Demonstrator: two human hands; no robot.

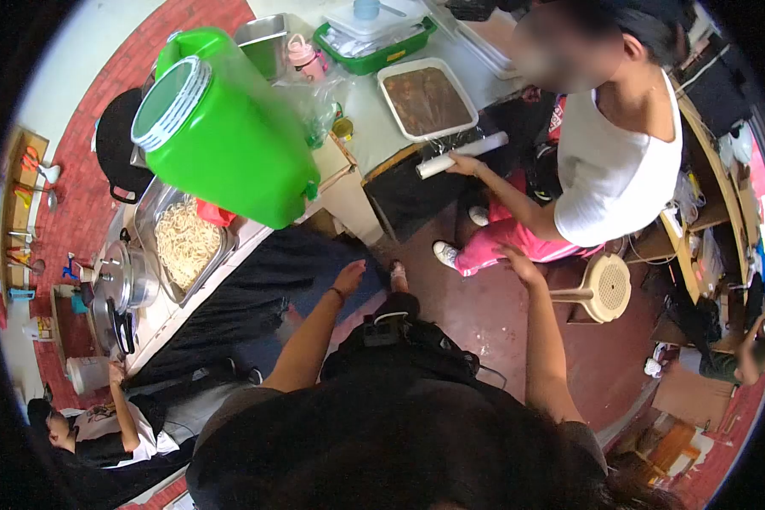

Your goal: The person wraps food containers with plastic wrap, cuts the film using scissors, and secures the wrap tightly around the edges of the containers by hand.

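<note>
My left hand (349, 277) hangs in the air in front of my body, below the table edge, its fingers stretched forward with nothing in them. Out to the other side, my right hand (521, 265) is raised with fingers apart and empty, near the co-worker's pink trousers (506, 229). Closest to my left hand on the table is a big green plastic jug (238, 136) with a white-ringed lid. Beside it, a metal tray (153, 212) holds pale noodle-like strips (185, 242). A co-worker grips a roll of clear plastic wrap (463, 155) at a white tray (386, 93) of brown food.
A beige stool (608, 287) stands right of my right hand. Farther back are a green basket (361, 59), a pink bottle (304, 58) and a small yellow can (342, 128). Metal pots (126, 276) line the left counter. Another person (110, 429) works at lower left.
</note>
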